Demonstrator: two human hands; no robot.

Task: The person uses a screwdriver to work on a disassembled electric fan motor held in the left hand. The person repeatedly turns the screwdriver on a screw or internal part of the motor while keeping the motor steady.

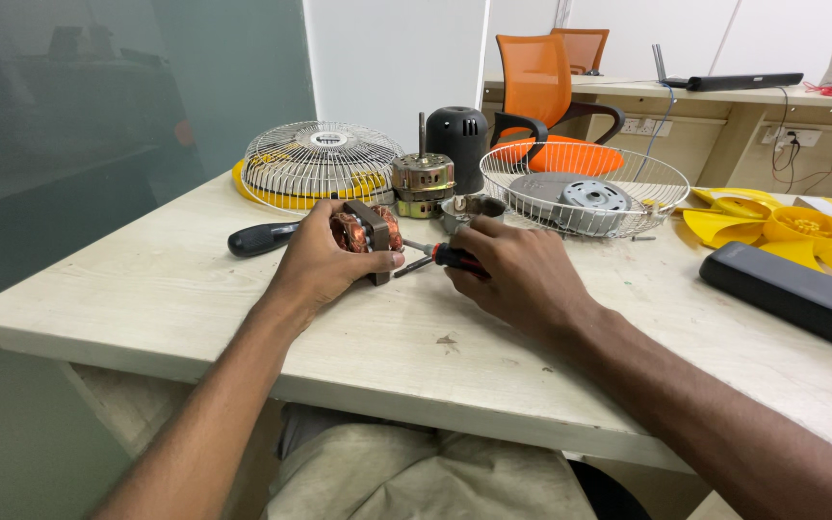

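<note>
The left hand (325, 258) is wrapped around a small motor stator (366, 234), its copper windings showing between the fingers and the grey metal core resting on the pale wooden table (195, 299). The right hand (517, 270) is closed around a screwdriver with a red and black handle (455, 257), whose shaft points toward nine o'clock and meets the lower edge of the stator (whether the tip actually sits in a screw cannot be told).

At nine o'clock from the left hand, a second screwdriver with a black handle (262, 238) lies flat on the table, just beside the thumb. At twelve o'clock from the stator stands another motor with an upright shaft (423, 178), and behind it a black domed motor cover (458, 144). A small metal cap (472, 209) sits at one o'clock, near the right hand's knuckles. At eleven o'clock a white wire fan guard (320, 162) lies over a yellow ring. At two o'clock a second wire guard (585, 188) rests open side up, holding a grey round part. Farther toward three o'clock lie a yellow fan blade (792, 226) and a long dark casing (787, 294). An orange chair (541, 91) stands behind the table.
</note>
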